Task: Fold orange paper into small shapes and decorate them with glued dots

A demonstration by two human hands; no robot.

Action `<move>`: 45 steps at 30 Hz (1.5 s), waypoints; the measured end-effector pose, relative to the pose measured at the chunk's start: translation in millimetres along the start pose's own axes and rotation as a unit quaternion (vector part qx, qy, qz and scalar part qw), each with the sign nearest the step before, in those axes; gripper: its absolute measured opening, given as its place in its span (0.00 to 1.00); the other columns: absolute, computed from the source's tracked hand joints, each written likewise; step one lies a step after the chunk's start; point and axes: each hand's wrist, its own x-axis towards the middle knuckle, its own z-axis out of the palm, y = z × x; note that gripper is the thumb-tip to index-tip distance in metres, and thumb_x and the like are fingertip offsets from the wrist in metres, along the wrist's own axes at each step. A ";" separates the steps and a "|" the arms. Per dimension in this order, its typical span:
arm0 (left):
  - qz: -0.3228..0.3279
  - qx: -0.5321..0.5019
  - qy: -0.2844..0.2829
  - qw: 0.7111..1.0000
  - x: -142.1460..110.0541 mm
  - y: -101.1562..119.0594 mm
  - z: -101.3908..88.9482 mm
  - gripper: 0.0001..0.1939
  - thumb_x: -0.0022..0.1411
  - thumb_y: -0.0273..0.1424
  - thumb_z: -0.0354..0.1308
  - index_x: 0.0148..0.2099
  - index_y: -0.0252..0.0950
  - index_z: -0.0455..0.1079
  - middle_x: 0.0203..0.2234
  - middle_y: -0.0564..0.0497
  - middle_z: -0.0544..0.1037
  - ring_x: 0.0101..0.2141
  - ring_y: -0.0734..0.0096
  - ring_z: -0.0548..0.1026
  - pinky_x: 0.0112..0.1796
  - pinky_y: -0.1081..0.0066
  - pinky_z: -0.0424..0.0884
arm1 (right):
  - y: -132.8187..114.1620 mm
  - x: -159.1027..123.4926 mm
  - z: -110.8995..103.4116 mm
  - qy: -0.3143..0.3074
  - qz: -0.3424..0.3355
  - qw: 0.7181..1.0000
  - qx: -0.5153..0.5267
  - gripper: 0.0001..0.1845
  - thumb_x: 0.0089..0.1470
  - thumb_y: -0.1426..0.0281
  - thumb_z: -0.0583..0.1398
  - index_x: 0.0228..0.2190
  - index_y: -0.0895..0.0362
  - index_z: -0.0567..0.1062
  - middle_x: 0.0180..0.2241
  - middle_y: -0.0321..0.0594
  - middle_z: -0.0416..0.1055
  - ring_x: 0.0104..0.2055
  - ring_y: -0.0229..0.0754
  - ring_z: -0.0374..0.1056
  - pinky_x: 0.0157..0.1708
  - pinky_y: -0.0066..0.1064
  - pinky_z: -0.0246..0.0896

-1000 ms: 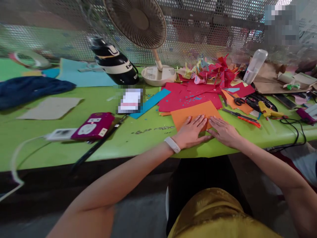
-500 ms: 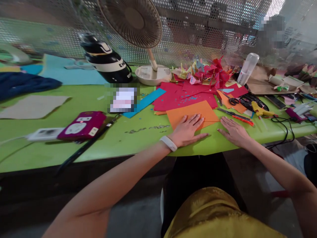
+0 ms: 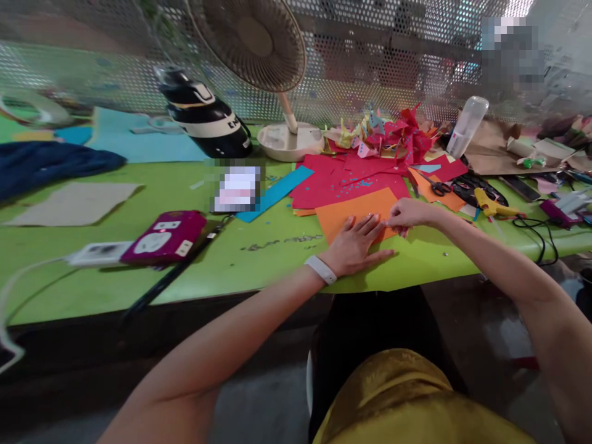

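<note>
Left hand [image 3: 356,246]: flat, palm down, fingers spread, thumb held out to the right. I see no grasp here; the fingers press on top of the orange rectangular paper sheet [image 3: 356,200]. A white band [image 3: 320,269] circles this wrist.

Right hand [image 3: 414,213]: fingers curled in, their tips at the right part of the orange sheet, just beside the left fingertips. From my remote feed I cannot tell whether they pinch the paper or only rest against it; the hand itself hides the contact.

Sheet position: at the near side of the light-green bench [image 3: 259,265], in front of the person's body. Its far edge overlaps a spread of red paper sheets [image 3: 319,182] scattered with small blue bits.

Surroundings, left of the sheet: a long, narrow blue paper strip [image 3: 280,196], lying aslant; beside it a phone with a pale, pixelated screen [image 3: 238,187]; farther left a purple, box-shaped power socket [image 3: 164,237] with a white plug-in block [image 3: 99,253].

Right of the sheet, beyond the forearm, I log 1 pair of black-handled scissors [image 3: 439,187] on orange paper and 1 yellow glue gun [image 3: 494,205]. Behind the red sheets: a heap of folded red, yellow and pink paper pieces [image 3: 411,142].
</note>
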 end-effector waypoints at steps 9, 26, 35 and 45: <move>-0.021 -0.006 -0.055 0.998 -0.3 4.8 -11.8 0.46 0.67 0.61 0.35 0.74 0.34 0.47 0.72 0.40 0.50 0.71 0.53 0.49 0.67 0.50 0.42 | 15.6 19.6 -3.3 -0.084 0.055 0.992 0.081 0.15 0.58 0.71 0.62 0.20 0.61 0.74 0.18 0.39 0.76 0.21 0.33 0.72 0.20 0.22 0.55; -0.016 -0.010 -0.049 0.999 0.7 1.3 -9.5 0.44 0.68 0.60 0.36 0.74 0.35 0.47 0.71 0.40 0.51 0.70 0.52 0.50 0.66 0.48 0.44 | 66.3 -1.8 -12.6 -0.026 0.090 0.993 0.067 0.23 0.47 0.53 0.70 0.22 0.61 0.77 0.21 0.45 0.77 0.25 0.39 0.75 0.21 0.26 0.61; -0.017 -0.004 -0.044 0.999 1.3 2.8 -8.4 0.45 0.68 0.60 0.35 0.74 0.33 0.47 0.71 0.41 0.50 0.71 0.54 0.49 0.66 0.48 0.44 | 89.6 -22.4 -29.1 0.010 0.109 0.990 0.091 0.17 0.53 0.65 0.67 0.18 0.59 0.74 0.18 0.39 0.74 0.19 0.33 0.69 0.18 0.23 0.59; -0.022 -0.010 -0.042 0.999 -1.2 1.7 -6.7 0.44 0.68 0.60 0.36 0.75 0.36 0.46 0.72 0.41 0.50 0.71 0.53 0.49 0.67 0.49 0.43 | 21.7 15.2 -4.3 -0.039 0.044 0.995 0.078 0.20 0.52 0.60 0.68 0.18 0.60 0.73 0.20 0.42 0.77 0.24 0.36 0.74 0.17 0.22 0.53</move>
